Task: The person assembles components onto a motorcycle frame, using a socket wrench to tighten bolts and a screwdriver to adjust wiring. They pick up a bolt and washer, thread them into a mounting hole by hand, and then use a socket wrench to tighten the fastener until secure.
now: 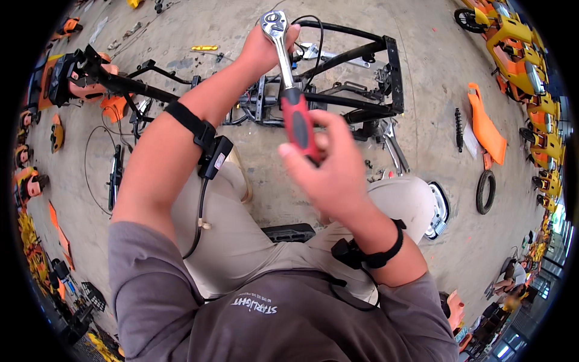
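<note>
A chrome ratchet wrench (285,66) with a red and grey handle slants across the middle. My left hand (263,51) is curled at its head, from behind and below; most of its fingers are hidden, with fingertips showing past the right side. At the handle's lower end, my right hand (335,166) has its thumb on one side and bent fingers on the other, loosely closed around it. Beyond both hands a black tubular vehicle frame (356,54) lies on the floor. Whatever is under the wrench head cannot be seen.
Open-end wrenches or pliers (393,148) lie right of the frame. Farther right are a black shock absorber (459,130), an orange panel (484,123) and a tire (485,192). Yellow scooters (522,54) line the right side. A cable (87,163) loops at left.
</note>
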The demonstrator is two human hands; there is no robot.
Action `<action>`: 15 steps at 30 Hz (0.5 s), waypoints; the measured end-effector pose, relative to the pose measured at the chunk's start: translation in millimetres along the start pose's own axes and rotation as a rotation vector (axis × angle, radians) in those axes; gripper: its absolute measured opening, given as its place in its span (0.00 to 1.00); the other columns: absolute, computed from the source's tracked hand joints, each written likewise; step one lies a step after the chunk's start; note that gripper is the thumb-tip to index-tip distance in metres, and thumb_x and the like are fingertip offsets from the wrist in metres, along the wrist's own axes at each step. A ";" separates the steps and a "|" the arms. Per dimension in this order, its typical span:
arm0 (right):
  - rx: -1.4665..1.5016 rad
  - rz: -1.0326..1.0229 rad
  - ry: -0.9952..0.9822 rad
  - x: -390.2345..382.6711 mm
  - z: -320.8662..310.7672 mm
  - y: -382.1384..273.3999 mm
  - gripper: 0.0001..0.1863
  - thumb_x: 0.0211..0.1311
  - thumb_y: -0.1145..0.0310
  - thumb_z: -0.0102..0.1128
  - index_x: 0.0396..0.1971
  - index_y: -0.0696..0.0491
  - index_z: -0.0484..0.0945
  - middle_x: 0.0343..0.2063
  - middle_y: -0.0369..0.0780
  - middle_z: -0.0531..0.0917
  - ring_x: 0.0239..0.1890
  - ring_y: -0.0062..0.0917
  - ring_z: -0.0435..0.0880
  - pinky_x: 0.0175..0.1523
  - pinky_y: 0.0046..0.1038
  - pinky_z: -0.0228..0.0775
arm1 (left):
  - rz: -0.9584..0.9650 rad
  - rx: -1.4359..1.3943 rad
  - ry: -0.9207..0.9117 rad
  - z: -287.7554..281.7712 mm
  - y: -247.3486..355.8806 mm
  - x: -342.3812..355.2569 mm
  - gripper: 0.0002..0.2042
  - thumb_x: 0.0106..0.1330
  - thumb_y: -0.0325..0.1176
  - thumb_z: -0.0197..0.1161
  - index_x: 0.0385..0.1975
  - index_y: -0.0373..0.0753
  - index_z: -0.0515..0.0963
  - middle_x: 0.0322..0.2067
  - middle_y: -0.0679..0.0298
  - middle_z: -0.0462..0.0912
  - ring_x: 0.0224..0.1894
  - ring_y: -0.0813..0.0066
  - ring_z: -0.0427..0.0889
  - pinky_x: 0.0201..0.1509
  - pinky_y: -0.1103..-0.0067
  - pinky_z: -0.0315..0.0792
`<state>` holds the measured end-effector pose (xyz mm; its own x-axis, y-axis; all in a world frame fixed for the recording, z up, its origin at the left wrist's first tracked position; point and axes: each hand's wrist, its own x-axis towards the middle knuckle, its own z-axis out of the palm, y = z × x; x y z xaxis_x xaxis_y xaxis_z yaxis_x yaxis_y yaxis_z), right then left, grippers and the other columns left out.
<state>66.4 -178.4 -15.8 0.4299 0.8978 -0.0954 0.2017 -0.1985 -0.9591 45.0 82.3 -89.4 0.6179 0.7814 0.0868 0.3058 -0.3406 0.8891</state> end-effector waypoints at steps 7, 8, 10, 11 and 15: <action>-0.097 -0.012 0.399 67.3 -126.2 5.7 0.19 0.64 0.58 0.69 0.45 0.57 0.82 0.28 0.32 0.80 0.24 0.13 0.73 0.29 0.18 0.64 | -0.055 -0.079 -0.076 13.0 6.4 15.7 0.14 0.66 0.41 0.63 0.27 0.36 0.82 0.22 0.65 0.84 0.27 0.76 0.81 0.34 0.75 0.73; -0.077 0.003 0.367 73.0 -129.1 8.9 0.20 0.64 0.56 0.69 0.45 0.57 0.82 0.27 0.32 0.79 0.25 0.15 0.74 0.30 0.20 0.66 | -0.056 -0.081 -0.083 12.0 3.6 13.6 0.14 0.66 0.41 0.63 0.27 0.36 0.82 0.22 0.65 0.84 0.27 0.76 0.81 0.34 0.75 0.73; -0.182 -0.035 0.381 63.6 -109.0 8.6 0.21 0.63 0.56 0.70 0.45 0.58 0.82 0.27 0.34 0.80 0.27 0.16 0.76 0.32 0.22 0.68 | -0.118 -0.112 -0.065 4.3 2.6 11.0 0.17 0.67 0.45 0.64 0.26 0.36 0.82 0.21 0.65 0.83 0.27 0.75 0.81 0.34 0.75 0.73; -0.283 -0.071 0.392 55.5 -94.8 6.0 0.22 0.62 0.55 0.70 0.46 0.58 0.82 0.27 0.35 0.81 0.28 0.18 0.77 0.34 0.24 0.70 | -0.115 -0.115 -0.059 3.1 4.6 10.1 0.17 0.67 0.45 0.64 0.26 0.36 0.82 0.21 0.65 0.83 0.27 0.75 0.81 0.34 0.75 0.73; -0.219 0.076 -0.027 0.7 -36.7 -8.7 0.30 0.60 0.57 0.73 0.56 0.57 0.74 0.31 0.41 0.85 0.32 0.23 0.82 0.42 0.28 0.76 | 0.048 -0.044 -0.013 19.0 -1.8 10.6 0.19 0.70 0.48 0.64 0.38 0.34 0.81 0.24 0.64 0.83 0.29 0.77 0.81 0.39 0.76 0.75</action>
<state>97.1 -190.4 2.2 0.4284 0.8864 -0.1752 0.3568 -0.3441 -0.8685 64.7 81.4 -98.7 0.6406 0.7578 0.1238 0.2437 -0.3536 0.9031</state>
